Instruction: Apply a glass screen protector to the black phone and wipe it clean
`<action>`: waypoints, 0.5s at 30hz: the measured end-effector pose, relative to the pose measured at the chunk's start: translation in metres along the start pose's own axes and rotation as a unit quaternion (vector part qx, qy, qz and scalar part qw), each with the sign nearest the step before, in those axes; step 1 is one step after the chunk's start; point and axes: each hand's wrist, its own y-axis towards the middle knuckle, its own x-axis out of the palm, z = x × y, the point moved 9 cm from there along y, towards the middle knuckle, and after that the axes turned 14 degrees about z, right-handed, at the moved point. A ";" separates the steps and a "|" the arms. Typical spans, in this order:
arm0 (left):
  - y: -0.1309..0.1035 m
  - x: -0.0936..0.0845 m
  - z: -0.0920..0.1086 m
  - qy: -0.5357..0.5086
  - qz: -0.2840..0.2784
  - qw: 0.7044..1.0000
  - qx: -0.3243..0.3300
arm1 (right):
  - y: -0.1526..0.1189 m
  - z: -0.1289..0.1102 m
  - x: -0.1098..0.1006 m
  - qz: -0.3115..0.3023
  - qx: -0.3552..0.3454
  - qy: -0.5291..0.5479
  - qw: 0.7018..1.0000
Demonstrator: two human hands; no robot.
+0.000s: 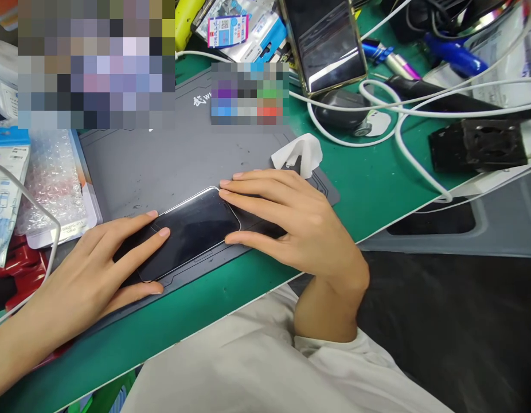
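Observation:
A smartphone (192,232) with a dark glossy screen and a thin silvery frame lies face up, slanted, on a grey work mat (171,166). My left hand (106,258) holds its left end, with one fingertip on the glass, another at the upper edge and the thumb by the lower edge. At the other end, my right hand (287,212) spans the phone between thumb and fingers, its fingertips at the corners. The left end of the phone is partly hidden under my left hand. A crumpled white tissue (302,152) lies just beyond my right hand.
A second phone (330,46) rests at the back, near a black computer mouse (343,109) and looping white cables (403,132). A black block (476,146) sits at right. Bubble wrap (53,183) and a red object (27,269) crowd the left. The green table (231,287) ends before my lap.

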 end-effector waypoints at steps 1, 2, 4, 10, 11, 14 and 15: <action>0.000 0.000 0.000 -0.002 0.000 1.000 -0.004 | 0.000 0.000 0.000 -0.001 0.002 0.002 1.000; 0.000 0.000 -0.001 -0.004 0.001 1.000 -0.006 | -0.001 0.000 0.000 -0.001 0.004 0.002 1.000; 0.000 0.001 -0.001 -0.004 0.000 1.000 -0.010 | -0.002 0.000 0.000 -0.002 0.003 0.002 1.000; 0.000 0.001 0.001 -0.003 0.005 1.000 -0.019 | -0.006 0.000 -0.001 -0.002 0.010 0.003 1.000; 0.000 0.001 0.002 -0.002 0.004 1.000 -0.018 | -0.006 0.000 0.000 -0.002 0.014 0.004 1.000; 0.000 0.002 0.004 -0.001 0.000 1.000 -0.016 | -0.007 0.000 0.000 -0.005 0.019 0.006 1.000; 0.000 0.002 0.005 -0.003 -0.001 1.000 -0.015 | -0.007 -0.001 0.000 -0.006 0.020 0.007 1.000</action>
